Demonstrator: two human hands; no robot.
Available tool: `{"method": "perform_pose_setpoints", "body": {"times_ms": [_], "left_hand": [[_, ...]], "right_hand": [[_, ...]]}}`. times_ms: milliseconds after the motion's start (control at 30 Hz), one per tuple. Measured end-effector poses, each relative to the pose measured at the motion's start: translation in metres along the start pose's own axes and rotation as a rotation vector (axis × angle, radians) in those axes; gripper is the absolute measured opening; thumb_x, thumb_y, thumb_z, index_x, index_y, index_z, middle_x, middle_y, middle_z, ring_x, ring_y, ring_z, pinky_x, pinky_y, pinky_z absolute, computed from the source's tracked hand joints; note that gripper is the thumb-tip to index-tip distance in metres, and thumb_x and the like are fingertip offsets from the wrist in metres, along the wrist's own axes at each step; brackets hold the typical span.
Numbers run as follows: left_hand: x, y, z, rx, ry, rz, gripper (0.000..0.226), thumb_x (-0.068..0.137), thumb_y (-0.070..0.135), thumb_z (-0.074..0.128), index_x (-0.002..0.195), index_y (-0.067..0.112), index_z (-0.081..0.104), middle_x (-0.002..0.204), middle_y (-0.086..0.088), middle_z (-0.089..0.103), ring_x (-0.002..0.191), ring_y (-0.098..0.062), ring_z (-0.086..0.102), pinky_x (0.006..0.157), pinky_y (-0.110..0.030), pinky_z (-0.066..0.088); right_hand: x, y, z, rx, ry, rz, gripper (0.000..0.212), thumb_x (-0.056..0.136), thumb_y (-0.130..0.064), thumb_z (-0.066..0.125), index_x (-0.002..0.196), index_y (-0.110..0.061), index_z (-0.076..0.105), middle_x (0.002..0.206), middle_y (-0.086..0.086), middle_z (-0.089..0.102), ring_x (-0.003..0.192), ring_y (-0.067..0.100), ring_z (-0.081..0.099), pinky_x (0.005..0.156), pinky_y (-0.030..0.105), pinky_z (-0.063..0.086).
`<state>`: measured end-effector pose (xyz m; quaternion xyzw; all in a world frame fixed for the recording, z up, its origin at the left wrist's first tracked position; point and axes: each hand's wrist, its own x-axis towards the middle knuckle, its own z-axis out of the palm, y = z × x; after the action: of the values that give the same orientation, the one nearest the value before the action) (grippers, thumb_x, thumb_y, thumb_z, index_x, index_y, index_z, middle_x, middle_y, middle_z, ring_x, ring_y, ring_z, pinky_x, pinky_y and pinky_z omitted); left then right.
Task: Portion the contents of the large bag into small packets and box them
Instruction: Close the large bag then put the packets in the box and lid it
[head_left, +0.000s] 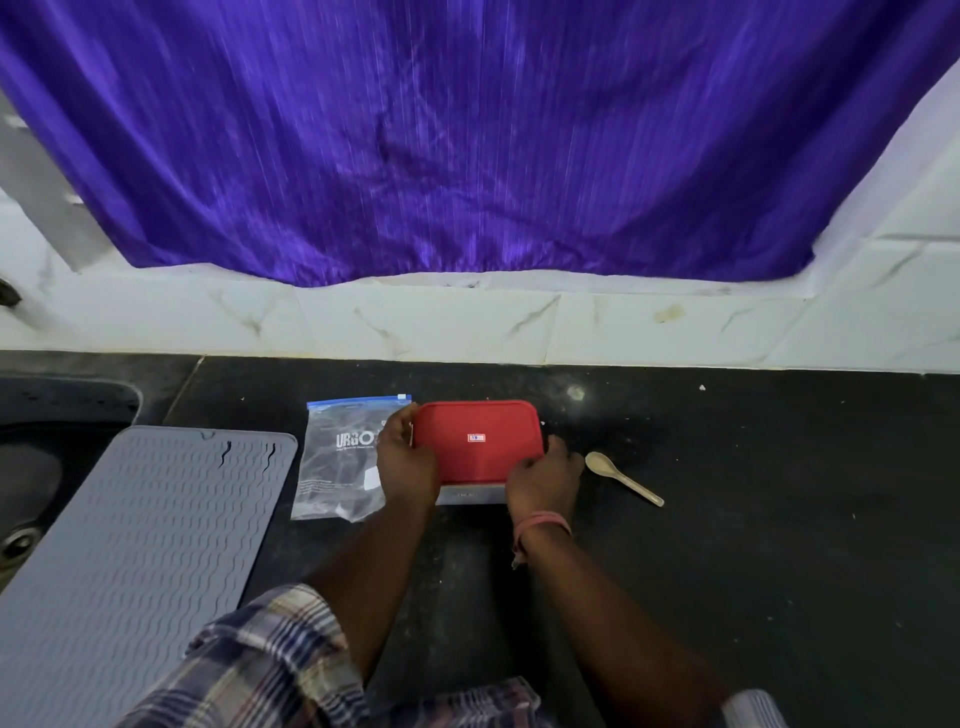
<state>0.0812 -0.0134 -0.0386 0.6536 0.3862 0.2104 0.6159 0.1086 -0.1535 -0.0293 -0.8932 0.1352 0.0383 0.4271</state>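
A red lid (475, 439) sits on a steel box (470, 493) on the black counter (727, 493). My left hand (405, 462) grips the lid's left edge, thumb on top. At the lid's front right corner my right hand (543, 480) grips it, fingers curled over the edge. A large clear zip bag (337, 462) with a blue seal lies flat just left of the box, partly under my left hand. It looks nearly empty. A pale wooden spoon (621, 476) lies on the counter right of my right hand. No small packets are visible.
A grey ribbed silicone mat (140, 545) lies at the left, partly over a dark sink (31, 467). White marble tiles (467, 322) form the back wall, with a purple curtain (467, 145) hanging above.
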Motion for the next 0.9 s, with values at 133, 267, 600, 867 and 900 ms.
{"method": "perform_pose_setpoints", "body": {"times_ms": [133,267,600,867,900], "left_hand": [[0.006,-0.006,0.004,0.066,-0.014,0.009,0.048,0.085,-0.007,0.05,0.121,0.02,0.068,0.12,-0.001,0.072,0.112,-0.022,0.066,0.099,-0.038,0.053],[0.012,-0.007,0.005,0.138,-0.008,-0.019,0.045,0.09,0.001,0.053,0.128,0.019,0.067,0.122,-0.003,0.072,0.111,-0.025,0.066,0.097,-0.031,0.05],[0.021,0.006,0.015,0.186,-0.023,-0.147,0.042,0.101,0.012,0.043,0.14,0.012,0.056,0.142,-0.01,0.059,0.13,-0.032,0.054,0.111,-0.037,0.038],[0.045,0.005,0.024,0.428,-0.076,-0.223,0.076,0.103,0.063,0.02,0.13,0.005,0.062,0.133,-0.022,0.062,0.123,-0.04,0.057,0.107,-0.044,0.04],[0.048,0.002,0.024,0.46,-0.068,-0.221,0.079,0.101,0.065,0.018,0.131,0.007,0.063,0.134,-0.022,0.061,0.124,-0.04,0.057,0.109,-0.045,0.04]], "right_hand": [[0.0,0.002,0.003,0.046,-0.001,0.022,0.028,0.088,-0.014,0.053,0.115,-0.008,0.06,0.122,0.017,0.05,0.107,0.041,0.058,0.091,0.041,0.046],[0.011,0.0,0.0,0.039,0.029,0.033,0.02,0.09,-0.017,0.053,0.106,-0.009,0.063,0.116,0.015,0.058,0.107,0.037,0.059,0.091,0.041,0.048],[0.055,-0.022,0.009,0.095,-0.175,0.095,0.045,0.083,-0.028,0.041,0.12,-0.019,0.066,0.121,0.005,0.066,0.11,0.031,0.062,0.099,0.047,0.051],[0.071,-0.011,0.019,0.124,-0.18,0.106,0.048,0.103,-0.041,0.032,0.125,-0.011,0.062,0.129,0.019,0.06,0.113,0.038,0.059,0.102,0.048,0.046],[0.074,-0.012,0.018,0.149,-0.197,0.131,0.047,0.103,-0.039,0.033,0.124,-0.009,0.062,0.128,0.02,0.06,0.114,0.038,0.059,0.102,0.047,0.045]]}}
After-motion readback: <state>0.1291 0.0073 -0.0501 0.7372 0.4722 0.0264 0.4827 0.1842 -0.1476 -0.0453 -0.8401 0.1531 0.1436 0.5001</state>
